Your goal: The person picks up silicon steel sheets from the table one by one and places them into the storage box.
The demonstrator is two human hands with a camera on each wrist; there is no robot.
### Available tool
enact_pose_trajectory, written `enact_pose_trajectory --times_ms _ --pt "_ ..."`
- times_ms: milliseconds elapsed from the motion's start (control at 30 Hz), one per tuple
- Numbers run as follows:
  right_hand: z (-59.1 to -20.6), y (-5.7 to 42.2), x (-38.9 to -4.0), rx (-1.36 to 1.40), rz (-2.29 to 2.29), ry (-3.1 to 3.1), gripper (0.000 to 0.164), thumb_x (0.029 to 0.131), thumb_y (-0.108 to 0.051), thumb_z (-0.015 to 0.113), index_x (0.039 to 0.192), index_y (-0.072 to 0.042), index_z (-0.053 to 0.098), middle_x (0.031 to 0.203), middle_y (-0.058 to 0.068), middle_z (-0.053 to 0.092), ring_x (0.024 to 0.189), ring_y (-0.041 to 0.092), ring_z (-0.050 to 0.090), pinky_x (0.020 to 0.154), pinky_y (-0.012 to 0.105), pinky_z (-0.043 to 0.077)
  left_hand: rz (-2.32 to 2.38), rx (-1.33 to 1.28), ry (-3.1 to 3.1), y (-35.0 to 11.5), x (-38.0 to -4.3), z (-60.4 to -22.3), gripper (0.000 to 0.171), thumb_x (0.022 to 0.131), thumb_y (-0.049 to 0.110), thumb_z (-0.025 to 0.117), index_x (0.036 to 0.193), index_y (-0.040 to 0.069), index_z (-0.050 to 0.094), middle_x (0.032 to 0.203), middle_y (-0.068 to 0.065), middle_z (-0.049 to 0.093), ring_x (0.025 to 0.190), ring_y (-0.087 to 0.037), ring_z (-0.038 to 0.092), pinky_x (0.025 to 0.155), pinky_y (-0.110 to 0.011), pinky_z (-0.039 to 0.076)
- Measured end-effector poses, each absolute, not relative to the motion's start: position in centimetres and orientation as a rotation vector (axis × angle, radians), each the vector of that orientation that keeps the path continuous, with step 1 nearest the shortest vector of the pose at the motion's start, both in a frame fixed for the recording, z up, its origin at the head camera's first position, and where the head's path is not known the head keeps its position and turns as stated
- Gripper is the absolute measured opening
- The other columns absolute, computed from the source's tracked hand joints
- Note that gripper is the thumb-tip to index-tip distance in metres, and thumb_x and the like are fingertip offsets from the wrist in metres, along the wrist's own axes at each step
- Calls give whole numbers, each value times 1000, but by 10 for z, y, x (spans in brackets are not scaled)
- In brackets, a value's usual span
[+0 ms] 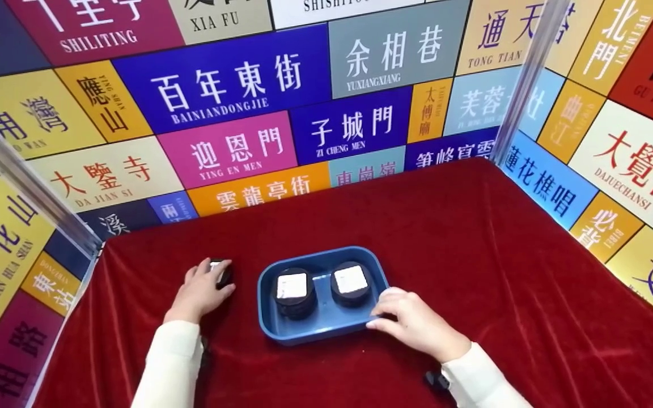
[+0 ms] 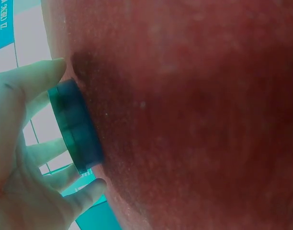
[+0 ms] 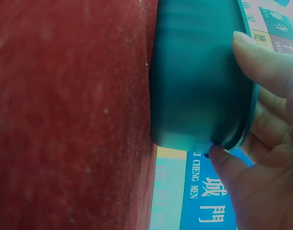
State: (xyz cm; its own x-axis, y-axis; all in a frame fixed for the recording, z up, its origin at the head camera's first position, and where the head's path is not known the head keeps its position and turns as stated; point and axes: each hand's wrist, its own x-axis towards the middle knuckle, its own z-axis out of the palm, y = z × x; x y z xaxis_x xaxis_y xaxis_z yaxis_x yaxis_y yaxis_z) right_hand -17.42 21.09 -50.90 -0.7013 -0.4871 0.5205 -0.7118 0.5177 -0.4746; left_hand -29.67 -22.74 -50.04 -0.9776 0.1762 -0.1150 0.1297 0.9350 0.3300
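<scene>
A blue rectangular tray (image 1: 323,331) sits on the red cloth, its near right corner gripped by my right hand (image 1: 411,323). In the right wrist view, fingertips and thumb hold the rim of the tray (image 3: 199,81). Inside it stand two round black jars with square white labels on top, a left jar (image 1: 293,294) and a right jar (image 1: 351,283). Left of the tray, my left hand (image 1: 202,289) has its thumb and fingers curved round another black jar (image 1: 223,275), partly hidden. The left wrist view shows this short jar (image 2: 77,127) low at the cloth.
Red velvet cloth (image 1: 451,243) covers the table, with folds at the front and right. Panels of coloured name signs (image 1: 224,79) rise behind and at both sides. Clear upright posts stand at the back corners, such as the right post (image 1: 522,90).
</scene>
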Motion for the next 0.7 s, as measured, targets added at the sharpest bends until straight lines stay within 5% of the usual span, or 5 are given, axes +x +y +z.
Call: enact_pose_trajectory --times_ms 700 --pt "-495 212 -171 1034 805 -2605 6 91 -21 75 93 -16 78 89 -6 70 89 11 62 85 29 54 520 218 2935 -227 -301 -501 62 98 36 62 154 21 41 164 -26 20 145 -54 20 110 -73 30"
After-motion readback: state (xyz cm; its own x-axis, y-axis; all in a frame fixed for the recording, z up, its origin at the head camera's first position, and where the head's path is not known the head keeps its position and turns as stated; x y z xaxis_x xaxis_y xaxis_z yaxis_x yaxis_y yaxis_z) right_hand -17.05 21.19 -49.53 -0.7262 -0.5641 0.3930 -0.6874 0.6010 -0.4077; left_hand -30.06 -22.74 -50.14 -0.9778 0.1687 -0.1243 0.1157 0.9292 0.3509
